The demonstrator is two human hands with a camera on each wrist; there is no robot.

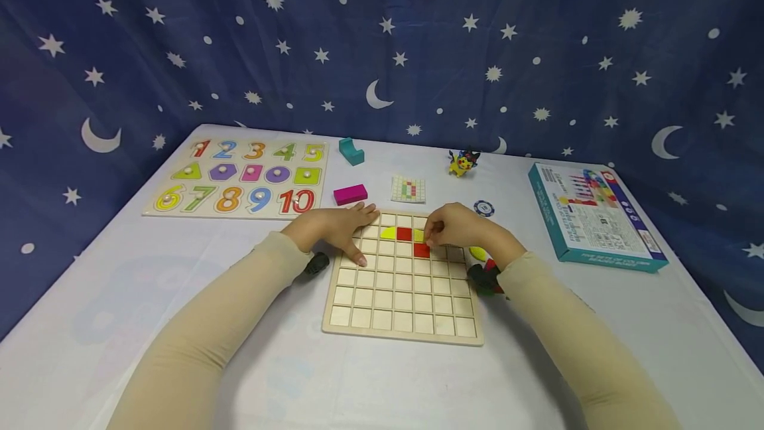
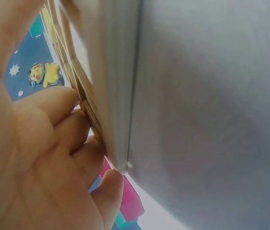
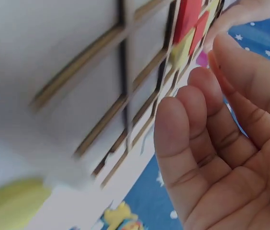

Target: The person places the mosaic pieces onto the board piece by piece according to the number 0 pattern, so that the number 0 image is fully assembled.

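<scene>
Square pale-wood grid board (image 1: pixel 403 284) under L hand (image 1: pixel 335 227) & R hand (image 1: pixel 464 225)

L hand: fingers spread, unclenched, resting on board's far-left corner. R hand: fingers curled in; can't tell if grasping. Magenta rectangular block (image 1: pixel 350 195) just beyond L hand. Red square tile (image 1: pixel 422 250) at R hand's near-left edge; 2nd red square tile (image 1: pixel 404 234), yellow curved-edge tile (image 1: pixel 388 233) btwn hands; another yellow tile (image 1: pixel 418 235), part-hidden, at R hand's tips.
</scene>
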